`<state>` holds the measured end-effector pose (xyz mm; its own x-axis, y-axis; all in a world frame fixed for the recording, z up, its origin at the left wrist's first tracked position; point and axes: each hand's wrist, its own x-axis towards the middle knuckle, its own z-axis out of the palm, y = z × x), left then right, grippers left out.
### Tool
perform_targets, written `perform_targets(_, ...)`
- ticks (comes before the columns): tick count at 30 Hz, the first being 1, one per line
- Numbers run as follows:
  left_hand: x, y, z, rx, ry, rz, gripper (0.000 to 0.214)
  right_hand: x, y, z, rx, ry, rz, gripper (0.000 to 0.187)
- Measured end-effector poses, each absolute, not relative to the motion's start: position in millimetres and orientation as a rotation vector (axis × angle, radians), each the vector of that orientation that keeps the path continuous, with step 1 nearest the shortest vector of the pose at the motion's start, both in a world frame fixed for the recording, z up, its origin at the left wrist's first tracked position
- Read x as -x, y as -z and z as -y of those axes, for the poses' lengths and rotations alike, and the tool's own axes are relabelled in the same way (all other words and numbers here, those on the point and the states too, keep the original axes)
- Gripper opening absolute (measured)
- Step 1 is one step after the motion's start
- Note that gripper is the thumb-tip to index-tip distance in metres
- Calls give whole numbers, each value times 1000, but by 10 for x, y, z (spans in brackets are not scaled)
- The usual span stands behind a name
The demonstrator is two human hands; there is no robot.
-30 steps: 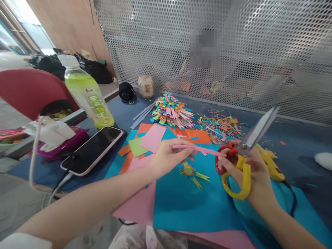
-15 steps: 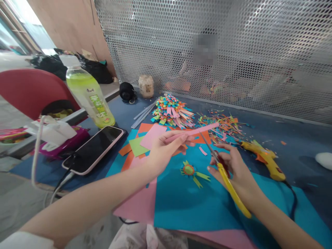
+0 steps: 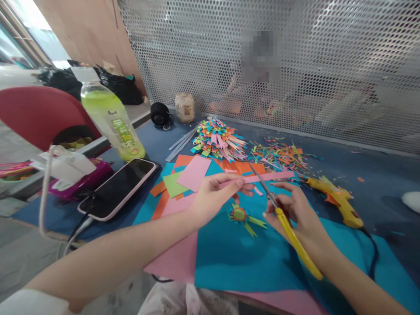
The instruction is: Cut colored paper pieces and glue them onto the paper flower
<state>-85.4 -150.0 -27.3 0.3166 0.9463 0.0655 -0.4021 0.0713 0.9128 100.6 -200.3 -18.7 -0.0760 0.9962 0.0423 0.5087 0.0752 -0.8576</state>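
My left hand [image 3: 220,191] pinches one end of a pink paper strip [image 3: 277,176], which stretches to the right. In my right hand [image 3: 293,210] are scissors with yellow handles [image 3: 298,245], fingers closed round them. Their blades [image 3: 259,177] point up and to the left and cross the strip close to my left fingertips. Below, a small rosette [image 3: 239,214] with a green centre, orange ring and green tails lies on a large blue sheet [image 3: 236,262]. A tiny pink scrap [image 3: 258,191] rests on that sheet under the strip.
Cut paper pieces [image 3: 194,173] lie left of centre, before a heap of colourful fringed pieces [image 3: 218,140]. Paper shavings [image 3: 278,155] spread behind the scissors. A yellow glue gun [image 3: 337,201] with a cord sits right. A phone [image 3: 120,188] and a drink bottle [image 3: 113,122] stand left.
The pink strip has swung down at its free end and now sits between the scissor blades. My left hand has dropped slightly; the scissors have shifted little.
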Motion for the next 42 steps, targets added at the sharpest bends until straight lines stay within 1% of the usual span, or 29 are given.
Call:
perform_targets(6, 865, 263, 1504, -1041, -1110, -620, 14, -1023, 233, 1977, 1476, -890, 1657, 52)
perform_targets(12, 897, 255, 1465, -1022, -1104, -667, 16, -1052, 224, 1964, 1498, -879, 1649, 52)
perform_targets(19, 900, 261, 1413, -1019, -1207, -715, 17, -1050, 219, 1956, 1521, -838, 1636, 55)
perform_targets(25, 923, 252, 1391, -1078, -1241, -689, 31, -1040, 200, 1969, 1543, -838, 1690, 59)
perform_targets(29, 918, 248, 1403, -1109, -1215, -682, 24, -1039, 202, 1966, 1556, -835, 1744, 59)
perform_targets(36, 900, 240, 1458, -1158, -1068, -649, 25, -1025, 200, 1978, 1535, -847, 1794, 53)
perform_targets(42, 901, 237, 1487, -1184, -1062, -656, 22, -1015, 160, 1993, 1559, -864, 1817, 52)
